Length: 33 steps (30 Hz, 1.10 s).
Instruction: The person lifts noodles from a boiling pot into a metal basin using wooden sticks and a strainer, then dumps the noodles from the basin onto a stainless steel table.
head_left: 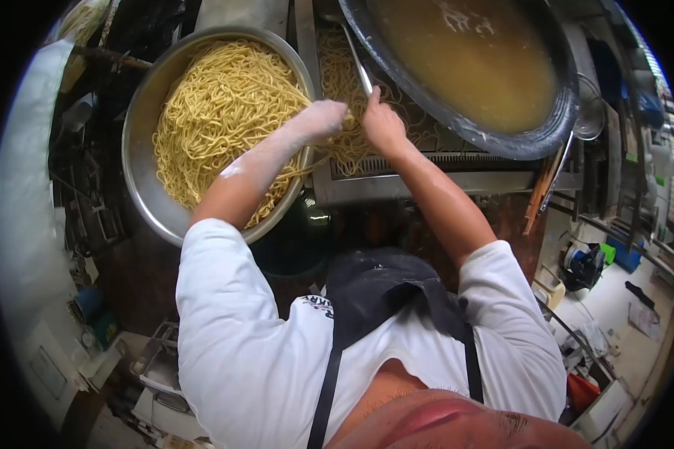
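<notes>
A large steel bowl [133, 142] is heaped with yellow noodles [225, 112], some hanging over its right rim. To its right, more noodles [344, 146] lie spread on a slotted metal tray [397, 166]. My left hand [323, 120], dusted white, is closed between bowl and tray, with noodle strands showing at its fingertips; its grip is partly hidden. Beside it, my right hand [383, 126] is wrapped round a long metal handle [362, 71], index finger laid along it. The handle runs up towards the top edge, and the tool's working end cannot be made out.
A big dark-rimmed wok [528, 142] of cloudy yellowish liquid stands just right of my right hand. Wooden sticks [544, 187] and a wire strainer [590, 112] are at its right side. A dark green round container [292, 236] sits below the bowl.
</notes>
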Motion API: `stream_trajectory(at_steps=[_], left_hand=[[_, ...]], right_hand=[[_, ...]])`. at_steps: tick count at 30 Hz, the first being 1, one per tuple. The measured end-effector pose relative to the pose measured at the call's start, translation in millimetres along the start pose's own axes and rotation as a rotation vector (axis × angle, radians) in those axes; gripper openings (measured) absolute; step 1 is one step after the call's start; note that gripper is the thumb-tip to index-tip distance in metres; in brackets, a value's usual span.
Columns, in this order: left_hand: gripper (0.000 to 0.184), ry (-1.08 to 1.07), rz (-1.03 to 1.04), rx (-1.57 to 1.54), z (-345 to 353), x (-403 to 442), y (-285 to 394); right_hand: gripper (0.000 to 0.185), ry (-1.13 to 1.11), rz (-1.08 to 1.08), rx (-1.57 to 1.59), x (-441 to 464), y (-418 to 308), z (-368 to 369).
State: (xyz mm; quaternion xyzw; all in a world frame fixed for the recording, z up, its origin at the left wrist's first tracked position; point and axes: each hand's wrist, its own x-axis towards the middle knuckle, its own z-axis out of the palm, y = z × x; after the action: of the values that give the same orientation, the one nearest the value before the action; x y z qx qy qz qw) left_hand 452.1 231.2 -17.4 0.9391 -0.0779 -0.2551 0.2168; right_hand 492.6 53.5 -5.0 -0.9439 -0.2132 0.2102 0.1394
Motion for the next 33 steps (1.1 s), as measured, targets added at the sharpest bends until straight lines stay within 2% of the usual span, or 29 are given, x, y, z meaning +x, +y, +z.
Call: stream_trajectory(at_steps=[1, 3, 4, 5, 6, 7, 9, 11, 14, 16, 17, 19, 22, 23, 25, 27, 28, 31, 33], left_hand=[[0.034, 0.098, 0.009, -0.142, -7.1, -11.7, -7.7], [0.035, 0.175, -0.147, -0.484, -55.3, -67.9, 0.1], [0.035, 0.351, -0.035, -0.417, -52.2, -84.5, -25.7], [0.038, 0.304, -0.241, -0.559, -83.2, -124.7, -11.6], [0.038, 0.382, -0.152, -0.524, -90.8, -149.1, -32.2], [0.039, 0.518, -0.160, -0.836, -87.6, -178.9, -47.6], [0.039, 0.672, -0.289, -0.837, -92.1, -232.4, -69.8], [0.043, 0.575, -0.436, -0.837, -90.2, -278.3, -94.6], [0.045, 0.650, -0.615, -0.767, -47.9, -317.6, -178.6], [0.041, 0.607, -0.986, -0.632, -12.8, -325.4, -240.7], [0.040, 0.408, -1.140, -0.370, 4.5, -325.3, -289.9], [0.035, 0.072, -1.180, 0.378, 28.2, -318.5, -345.7], [0.034, 0.598, -1.464, 0.198, 22.6, -331.1, -322.3], [0.031, 0.529, -1.460, 0.100, 10.6, -349.1, -325.7], [0.030, 0.196, -1.441, -0.057, -13.1, -370.7, -335.4], [0.032, -0.205, -1.308, 0.098, -49.4, -360.6, -304.4], [0.034, -0.215, -1.217, 0.222, -72.3, -343.1, -269.5], [0.043, 0.228, -0.797, 0.480, -114.6, -245.3, -178.7], [0.050, 0.412, -0.555, 0.270, -124.4, -150.5, -162.4]], right_hand=[[0.071, -0.026, -0.015, -0.014, -19.9, 9.0, 0.5], [0.072, -0.092, -0.029, -0.041, -63.1, 36.1, -7.9], [0.074, -0.108, -0.033, -0.061, -88.0, 52.2, -14.0], [0.075, -0.133, -0.049, -0.044, -109.2, 71.9, -20.2], [0.077, -0.160, -0.068, -0.026, -127.2, 89.6, -26.4], [0.077, -0.155, -0.089, 0.043, -144.8, 102.6, -33.6], [0.077, -0.141, -0.134, 0.188, -166.5, 116.3, -48.5], [0.074, -0.137, -0.104, 0.250, -170.2, 108.7, -57.1], [0.073, -0.060, -0.098, 0.318, -137.2, 79.8, -52.3], [0.069, -0.035, -0.083, 0.276, -100.5, 58.6, -40.1], [0.065, -0.063, -0.052, 0.241, -86.8, 49.8, -35.1], [0.064, -0.037, -0.075, 0.139, -80.7, 48.1, -14.4], [0.064, -0.050, -0.073, 0.068, -99.0, 66.1, -6.7], [0.064, -0.073, -0.065, 0.056, -112.4, 78.6, -6.4], [0.071, -0.089, -0.040, 0.067, -128.5, 103.7, -3.4], [0.071, -0.094, -0.039, 0.060, -137.5, 118.4, -2.7], [0.071, -0.077, -0.058, 0.070, -138.3, 123.5, 1.9], [0.070, -0.069, -0.053, 0.082, -137.1, 117.9, 2.0], [0.071, -0.044, -0.076, 0.065, -129.9, 112.5, 2.3]])
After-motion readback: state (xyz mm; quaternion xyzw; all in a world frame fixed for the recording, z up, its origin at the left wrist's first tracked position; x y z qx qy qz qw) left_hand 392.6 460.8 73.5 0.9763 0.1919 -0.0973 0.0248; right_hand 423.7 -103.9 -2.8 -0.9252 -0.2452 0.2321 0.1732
